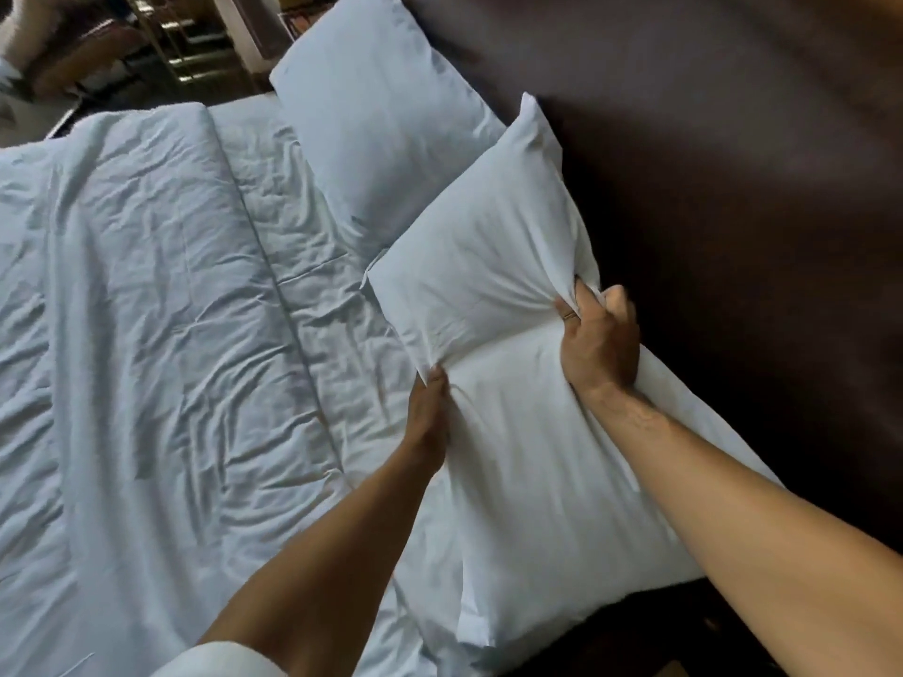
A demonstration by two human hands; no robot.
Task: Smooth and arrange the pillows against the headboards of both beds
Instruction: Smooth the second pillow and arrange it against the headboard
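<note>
A white near pillow (493, 266) leans against the dark brown headboard (733, 163) on the right side of the bed. My left hand (430, 408) pinches its bed-side edge, bunching the cloth. My right hand (598, 339) is closed on its headboard-side edge, fingers tucked behind the fabric. The pillow is creased across its middle between my two hands. A second white far pillow (376, 124) leans on the headboard further away, untouched.
A crumpled white duvet (127, 295) is folded back over the left of the bed, with wrinkled sheet (312, 266) between it and the pillows. Dark furniture and a metal rack (190, 46) stand beyond the bed's far end.
</note>
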